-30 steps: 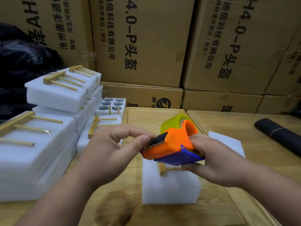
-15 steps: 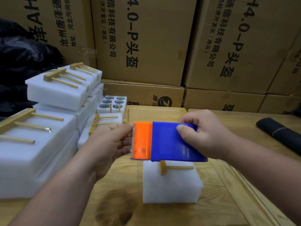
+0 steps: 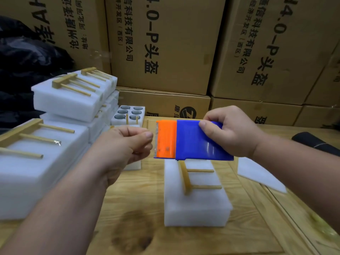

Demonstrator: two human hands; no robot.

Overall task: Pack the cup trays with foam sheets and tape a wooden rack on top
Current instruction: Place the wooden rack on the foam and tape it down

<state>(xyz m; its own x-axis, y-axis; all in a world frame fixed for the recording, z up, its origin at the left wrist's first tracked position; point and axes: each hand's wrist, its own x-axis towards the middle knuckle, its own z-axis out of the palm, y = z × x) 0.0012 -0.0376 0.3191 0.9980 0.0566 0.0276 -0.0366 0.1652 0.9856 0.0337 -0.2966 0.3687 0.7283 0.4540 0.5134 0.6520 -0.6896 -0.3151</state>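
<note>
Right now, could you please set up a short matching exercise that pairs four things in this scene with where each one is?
Things:
1. tape dispenser
2. wooden rack
3. open cup tray
4. black roll

Places:
A. at the right edge of the table
B. lying on the foam block in the middle
C. behind the left hand, next to the foam stacks
D. gripped in the right hand, above the foam block

Pairs: 1-D, 2-B, 3-C, 4-A
</note>
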